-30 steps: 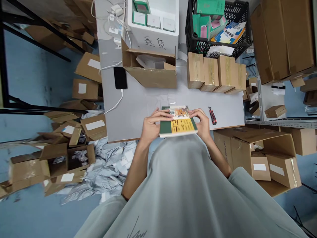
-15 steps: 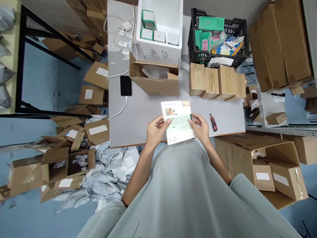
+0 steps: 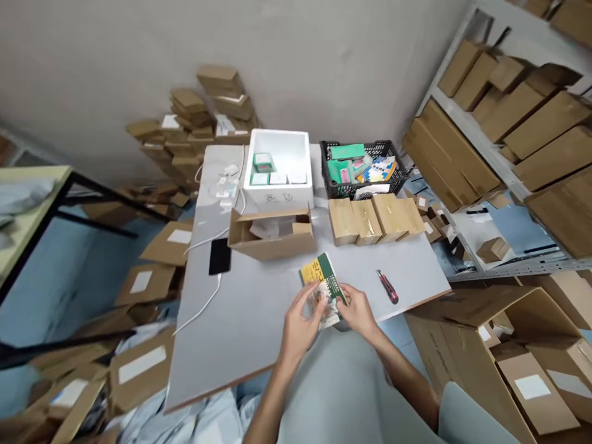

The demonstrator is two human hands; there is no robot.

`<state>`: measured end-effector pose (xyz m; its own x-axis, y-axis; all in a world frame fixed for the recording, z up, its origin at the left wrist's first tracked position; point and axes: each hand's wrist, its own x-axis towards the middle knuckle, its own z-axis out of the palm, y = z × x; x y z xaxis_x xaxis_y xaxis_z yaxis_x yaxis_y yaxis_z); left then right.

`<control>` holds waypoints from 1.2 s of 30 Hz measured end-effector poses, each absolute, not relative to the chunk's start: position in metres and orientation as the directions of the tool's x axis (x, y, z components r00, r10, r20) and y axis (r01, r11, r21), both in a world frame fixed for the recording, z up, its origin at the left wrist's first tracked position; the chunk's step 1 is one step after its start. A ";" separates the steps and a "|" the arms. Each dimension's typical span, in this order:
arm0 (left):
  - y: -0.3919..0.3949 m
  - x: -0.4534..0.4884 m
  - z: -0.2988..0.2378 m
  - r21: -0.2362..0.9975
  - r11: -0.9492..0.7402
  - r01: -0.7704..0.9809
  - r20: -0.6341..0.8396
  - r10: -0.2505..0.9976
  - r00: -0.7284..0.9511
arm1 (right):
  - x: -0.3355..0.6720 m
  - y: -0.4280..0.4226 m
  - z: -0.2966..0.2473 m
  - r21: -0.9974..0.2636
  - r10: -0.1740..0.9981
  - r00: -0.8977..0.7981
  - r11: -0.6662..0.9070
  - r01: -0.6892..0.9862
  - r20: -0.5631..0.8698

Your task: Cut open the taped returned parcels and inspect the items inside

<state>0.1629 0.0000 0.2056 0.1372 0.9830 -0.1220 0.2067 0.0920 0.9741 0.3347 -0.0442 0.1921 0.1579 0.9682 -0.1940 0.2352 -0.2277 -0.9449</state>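
A book (image 3: pixel 326 271) with a yellow and green cover is at the table's front edge, tilted, in front of my body. My right hand (image 3: pixel 358 310) grips its right edge with bent fingers. Over the lower left part of the cover lies my left hand (image 3: pixel 301 317), thumb and fingers closed on the book and slightly blurred. Part of the cover is hidden behind the fingers. To the right of the hands, a red and black box cutter (image 3: pixel 387 287) rests on the table (image 3: pixel 250 314).
Beyond the book stand an open cardboard box (image 3: pixel 272 246), a white foam box (image 3: pixel 280 198) and a black crate (image 3: pixel 398 176). Several brown cartons (image 3: pixel 343 222) line up before the crate. A phone (image 3: pixel 219 256) lies left on a white cable. Shelves (image 3: pixel 490 142) rise at right.
The book has been turned over: its pale back faced up before, now its yellow and green front shows. The left hand has moved over the cover. The head view has tilted up.
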 end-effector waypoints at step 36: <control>0.078 0.183 0.093 0.800 0.598 0.045 -0.592 0.777 0.213 | 0.440 0.054 0.108 -0.784 0.747 0.292 -0.469 -0.406 -0.598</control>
